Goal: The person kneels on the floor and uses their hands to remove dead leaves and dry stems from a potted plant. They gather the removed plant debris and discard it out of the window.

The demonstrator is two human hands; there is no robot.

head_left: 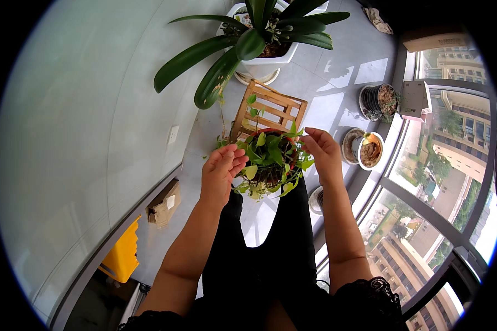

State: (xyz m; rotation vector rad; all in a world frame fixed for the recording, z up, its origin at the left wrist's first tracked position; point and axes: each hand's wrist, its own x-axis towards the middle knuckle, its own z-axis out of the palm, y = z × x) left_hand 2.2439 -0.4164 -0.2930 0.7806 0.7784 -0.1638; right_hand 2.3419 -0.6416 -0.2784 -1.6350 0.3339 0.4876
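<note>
Small leafy pot plant [269, 157] between left hand [221, 172] and right hand [321, 150], above wooden stool [270, 110].

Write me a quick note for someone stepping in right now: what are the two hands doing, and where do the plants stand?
Left hand: open, palm by the left side of the small leafy potted plant, holding nothing.
Right hand: fingertips pinched at the plant's right-side leaves; whether a leaf is in the grip is unclear.
The plant sits on a wooden stool, above the person's knees.
Behind it: a big broad-leaved plant in a white pot.
Done: nothing visibly removed. Left: the pot is yet to be lifted or moved.
</note>
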